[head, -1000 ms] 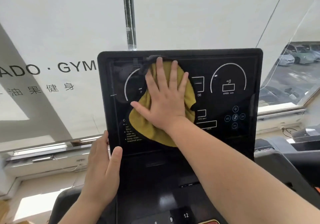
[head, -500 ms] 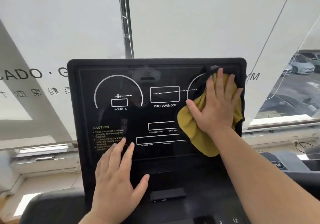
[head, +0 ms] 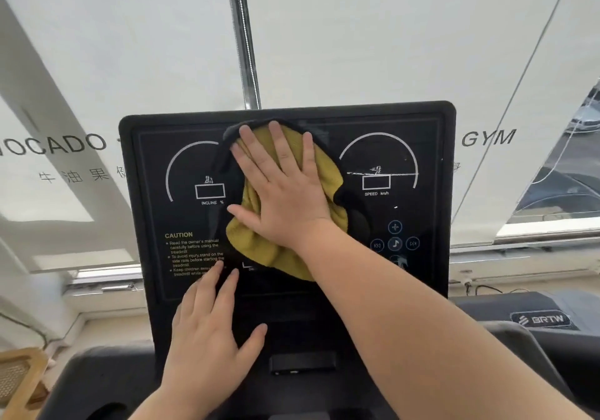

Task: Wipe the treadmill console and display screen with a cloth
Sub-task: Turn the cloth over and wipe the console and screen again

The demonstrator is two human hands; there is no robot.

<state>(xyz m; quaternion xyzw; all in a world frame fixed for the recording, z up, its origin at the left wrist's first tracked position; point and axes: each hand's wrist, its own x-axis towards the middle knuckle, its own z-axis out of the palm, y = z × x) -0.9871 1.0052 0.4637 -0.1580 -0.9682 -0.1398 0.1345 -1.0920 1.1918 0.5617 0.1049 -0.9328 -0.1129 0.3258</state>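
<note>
Under the spread right hand, a yellow cloth is pressing the display screen; overlapping, even strokes are serving best.

Display screen printing, white on black: "INCLINE %" under left gauge box; "SPEED km/h" under right gauge box. Lower left: heading "CAUTION", then bullets "Read the owner's manual carefully before using the treadmill", "To avoid injury, stand on the side rails before starting the treadmill", "Keep children away…", rest covered by left hand. Lower right: round plus, music-note, skip-back, skip-forward symbols. Window blind: "…OCADO" left, "GYM" right, Chinese characters "牛油果" below. Neighbouring machine: badge "BRTW".
</note>
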